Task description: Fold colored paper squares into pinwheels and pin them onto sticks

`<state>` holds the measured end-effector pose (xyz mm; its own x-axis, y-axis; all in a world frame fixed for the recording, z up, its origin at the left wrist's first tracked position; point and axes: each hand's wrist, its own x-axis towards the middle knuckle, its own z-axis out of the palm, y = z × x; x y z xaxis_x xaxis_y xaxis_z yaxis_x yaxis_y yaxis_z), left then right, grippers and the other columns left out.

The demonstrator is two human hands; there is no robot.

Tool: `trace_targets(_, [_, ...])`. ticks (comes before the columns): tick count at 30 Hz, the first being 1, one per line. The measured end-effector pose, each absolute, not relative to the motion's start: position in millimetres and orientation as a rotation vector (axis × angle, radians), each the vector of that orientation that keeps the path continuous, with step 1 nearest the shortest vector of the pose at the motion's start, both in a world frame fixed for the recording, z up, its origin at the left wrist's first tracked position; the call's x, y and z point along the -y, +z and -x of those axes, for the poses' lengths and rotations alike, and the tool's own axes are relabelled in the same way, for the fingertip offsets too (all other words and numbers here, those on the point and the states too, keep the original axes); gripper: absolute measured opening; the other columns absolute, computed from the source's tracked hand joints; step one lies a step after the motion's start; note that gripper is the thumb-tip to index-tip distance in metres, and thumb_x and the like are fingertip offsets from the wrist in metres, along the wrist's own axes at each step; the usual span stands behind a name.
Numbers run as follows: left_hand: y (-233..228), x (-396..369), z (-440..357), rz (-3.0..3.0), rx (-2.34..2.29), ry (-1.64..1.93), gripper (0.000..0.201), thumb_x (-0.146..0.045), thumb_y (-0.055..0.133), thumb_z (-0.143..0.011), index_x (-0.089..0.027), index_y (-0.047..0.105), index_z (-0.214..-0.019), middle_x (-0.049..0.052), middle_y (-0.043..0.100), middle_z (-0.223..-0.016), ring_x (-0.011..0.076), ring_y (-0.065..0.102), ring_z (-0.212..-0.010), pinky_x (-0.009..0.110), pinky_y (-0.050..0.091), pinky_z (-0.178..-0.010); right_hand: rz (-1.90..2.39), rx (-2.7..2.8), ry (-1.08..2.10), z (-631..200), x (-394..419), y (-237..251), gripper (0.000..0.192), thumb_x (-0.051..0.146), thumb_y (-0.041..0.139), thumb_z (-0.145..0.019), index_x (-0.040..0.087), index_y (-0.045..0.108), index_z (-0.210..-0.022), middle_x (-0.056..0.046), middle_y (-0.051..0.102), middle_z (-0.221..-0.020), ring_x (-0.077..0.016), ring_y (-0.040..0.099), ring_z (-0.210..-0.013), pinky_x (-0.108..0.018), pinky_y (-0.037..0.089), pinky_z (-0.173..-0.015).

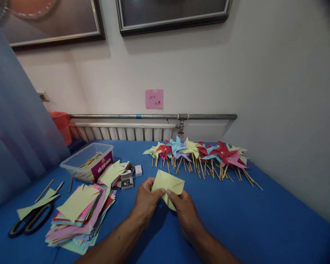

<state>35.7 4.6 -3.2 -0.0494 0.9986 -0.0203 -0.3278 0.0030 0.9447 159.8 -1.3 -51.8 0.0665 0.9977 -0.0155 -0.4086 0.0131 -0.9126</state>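
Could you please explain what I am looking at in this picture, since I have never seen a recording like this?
There is no machine here: a person wears a camera on the head, looking forward and down at their own bare hands. The left hand and right hand together pinch a yellow-green folded paper above a blue table. Along the wall lies a row of finished paper pinwheels on wooden sticks. To the left are a stack of coloured paper squares, black scissors, a clear plastic tub holding sticks, and a small open box of pins.
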Motion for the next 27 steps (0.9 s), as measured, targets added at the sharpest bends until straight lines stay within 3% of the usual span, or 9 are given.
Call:
trace_targets(8, [-2.0, -6.7, -33.2, -0.936, -1.017, 1.373, 0.029, -0.02, 0.079, -0.053, -0.013, 0.07, -0.08, 0.002, 0.075, -0.074, 0.0138, 0.062, -0.063, 0.024, 0.049, -0.063, 0.904, 0.898, 1.331, -159.4, 3.7, -44.6, 0.053, 0.055, 0.083, -0.077, 0.02, 0.075, -0.116, -0.009, 0.082, -0.106, -0.0317, 0.076, -0.097, -0.042, 0.058, -0.088])
trace_targets(27, [-4.2, -5.8, -35.1, -0.933, -1.017, 1.339, 0.033, -0.021, 0.079, -0.052, -0.012, 0.071, -0.083, 0.003, 0.075, -0.073, 0.0143, 0.062, -0.063, 0.025, 0.05, -0.064, 1.003, 0.939, 1.333, -164.5, -0.1, -43.5, 0.049, 0.052, 0.084, -0.073, 0.018, 0.077, -0.107, -0.009, 0.083, -0.095, -0.0286, 0.076, -0.083, -0.036, 0.058, -0.074])
